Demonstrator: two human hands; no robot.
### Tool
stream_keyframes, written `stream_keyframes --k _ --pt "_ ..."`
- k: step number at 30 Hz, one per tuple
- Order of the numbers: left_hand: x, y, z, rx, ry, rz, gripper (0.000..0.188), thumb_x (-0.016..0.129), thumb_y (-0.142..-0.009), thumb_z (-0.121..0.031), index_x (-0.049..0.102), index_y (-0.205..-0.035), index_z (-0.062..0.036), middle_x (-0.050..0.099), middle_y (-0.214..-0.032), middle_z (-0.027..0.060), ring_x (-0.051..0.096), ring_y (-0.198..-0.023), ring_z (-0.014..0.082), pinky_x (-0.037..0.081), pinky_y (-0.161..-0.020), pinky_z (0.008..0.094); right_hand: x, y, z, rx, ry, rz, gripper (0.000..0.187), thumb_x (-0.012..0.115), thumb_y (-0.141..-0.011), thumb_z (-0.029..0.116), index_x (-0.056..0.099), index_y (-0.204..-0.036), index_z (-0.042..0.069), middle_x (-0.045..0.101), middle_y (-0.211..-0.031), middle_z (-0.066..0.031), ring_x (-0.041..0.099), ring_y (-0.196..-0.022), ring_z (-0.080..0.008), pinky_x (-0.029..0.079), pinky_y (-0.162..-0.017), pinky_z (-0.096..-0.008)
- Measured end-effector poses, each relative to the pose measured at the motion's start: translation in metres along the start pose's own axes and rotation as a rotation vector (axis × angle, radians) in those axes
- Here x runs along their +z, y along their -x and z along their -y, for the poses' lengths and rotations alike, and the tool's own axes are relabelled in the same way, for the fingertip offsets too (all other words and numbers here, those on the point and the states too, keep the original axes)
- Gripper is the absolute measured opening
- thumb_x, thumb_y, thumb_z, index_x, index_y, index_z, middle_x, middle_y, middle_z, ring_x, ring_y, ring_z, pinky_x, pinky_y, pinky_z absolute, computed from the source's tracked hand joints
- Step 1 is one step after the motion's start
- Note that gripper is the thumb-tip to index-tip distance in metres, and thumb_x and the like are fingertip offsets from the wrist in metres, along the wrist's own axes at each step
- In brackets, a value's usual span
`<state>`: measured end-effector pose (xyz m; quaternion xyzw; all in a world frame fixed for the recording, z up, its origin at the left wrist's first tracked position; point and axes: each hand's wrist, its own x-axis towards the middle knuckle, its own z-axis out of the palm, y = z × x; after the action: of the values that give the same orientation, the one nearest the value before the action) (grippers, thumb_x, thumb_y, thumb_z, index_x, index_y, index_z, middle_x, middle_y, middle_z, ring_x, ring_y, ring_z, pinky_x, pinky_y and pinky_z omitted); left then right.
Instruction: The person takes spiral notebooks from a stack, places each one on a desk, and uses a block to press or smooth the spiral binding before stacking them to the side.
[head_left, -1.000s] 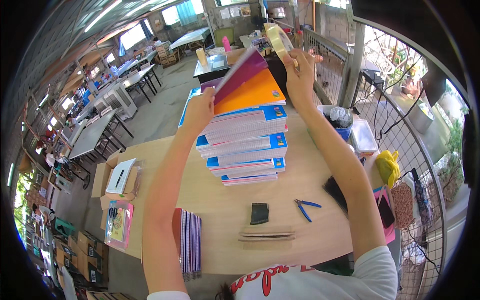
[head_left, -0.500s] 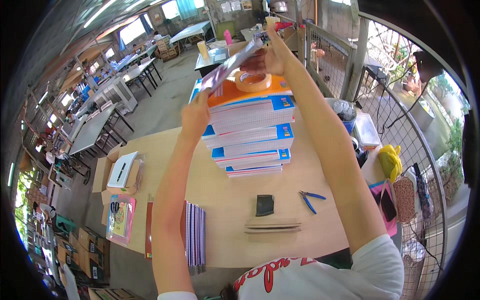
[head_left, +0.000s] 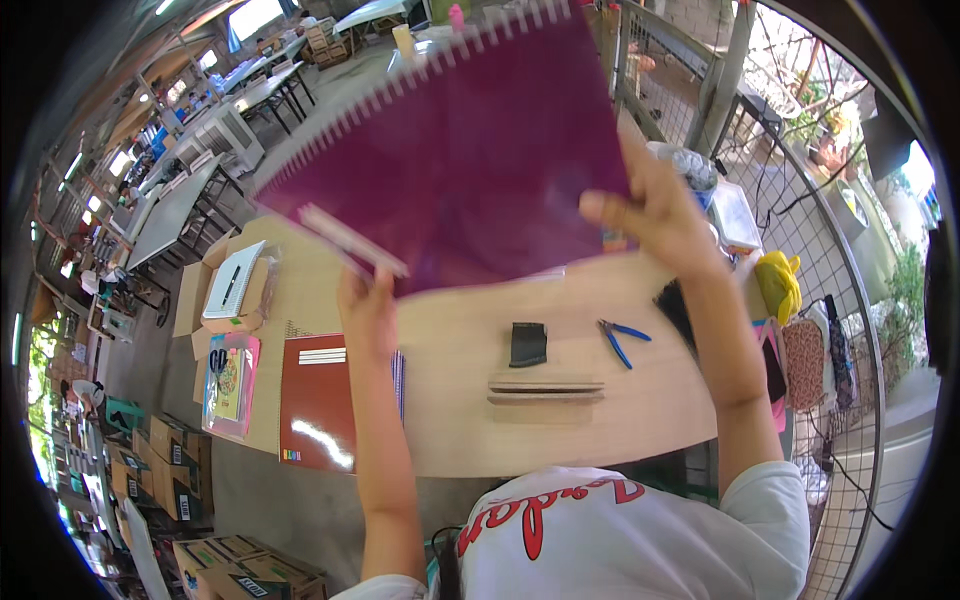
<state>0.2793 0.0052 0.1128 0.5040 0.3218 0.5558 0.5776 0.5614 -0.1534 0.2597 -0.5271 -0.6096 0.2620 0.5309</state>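
Head view; clock positions read from the centre of the picture. Item one: purple spiral notebook (head_left: 470, 160), at 12 o'clock, lifted above the tabletop (head_left: 450, 430) and tilted; wire binding along its 11 o'clock edge, pale stripes near its 8 o'clock corner; slightly blurred.

Item two: left hand (head_left: 368, 310), at 9 o'clock, close to centre; closed on the notebook's lower corner, pinching it. Item three: right hand (head_left: 660, 205), at 2 o'clock; closed round the notebook's 3 o'clock side, thumb across the cover, other fingers partly hidden.

Tabletop goods: red-brown notebook (head_left: 318, 400), at 8 o'clock, lying flat, partly behind the left forearm; black piece (head_left: 528, 344), between 4 and 5 o'clock, near centre; grey-brown strips (head_left: 545, 391), at 5 o'clock, just below the black piece; blue-handled pliers (head_left: 622, 342), between 3 and 4 o'clock, handles spread.

Outer ring: yellow bundle (head_left: 778, 285), at 3 o'clock; pale box (head_left: 735, 220), between 2 and 3; white pad (head_left: 222, 300) with dark pen (head_left: 234, 282) on top, at 9; clear packet (head_left: 230, 424) with dark-handled scissors (head_left: 218, 360) on it, at 8; stacked cartons (head_left: 175, 450), farther out, also toward 8.
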Motion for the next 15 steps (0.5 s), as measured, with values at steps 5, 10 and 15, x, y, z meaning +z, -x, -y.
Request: stream_keyframes --k 5,10,15 --pt "-0.108 0.104 0.131 -0.082 0.114 0.098 0.040 0.068 -0.093 0.000 0.057 -0.131 -0.0011 0.065 -0.116 0.0018 0.061 -0.109 0.0143 0.045 -0.099 0.0288 0.094 0.104 -0.151 0.026 -0.042 -0.025 0.032 0.066 -0.095 0.011 0.058 -0.124 -0.001 0.070 -0.098 -0.0207 0.066 -0.084 -0.0275 0.051 -0.078 -0.0376" --pt "-0.142 0.126 0.182 -0.150 0.062 0.062 0.032 0.069 -0.094 -0.002 0.061 -0.124 -0.0032 0.066 -0.117 0.0015 0.060 -0.105 0.0108 0.046 -0.095 0.0272 0.135 0.139 -0.186 0.083 -0.066 0.034 0.021 0.067 -0.095 0.013 0.054 -0.105 0.001 0.063 -0.080 -0.0221 0.058 -0.067 -0.0369 0.046 -0.064 -0.0424" --pt "-0.153 0.132 0.195 -0.224 -0.005 0.048 0.030 0.068 -0.094 -0.001 0.062 -0.123 -0.0048 0.067 -0.113 0.0006 0.061 -0.100 0.0096 0.047 -0.092 0.0264 0.137 0.152 -0.196 0.184 0.030 0.117 0.023 0.067 -0.096 0.015 0.054 -0.107 0.000 0.063 -0.079 -0.0220 0.060 -0.066 -0.0368 0.046 -0.062 -0.0415"
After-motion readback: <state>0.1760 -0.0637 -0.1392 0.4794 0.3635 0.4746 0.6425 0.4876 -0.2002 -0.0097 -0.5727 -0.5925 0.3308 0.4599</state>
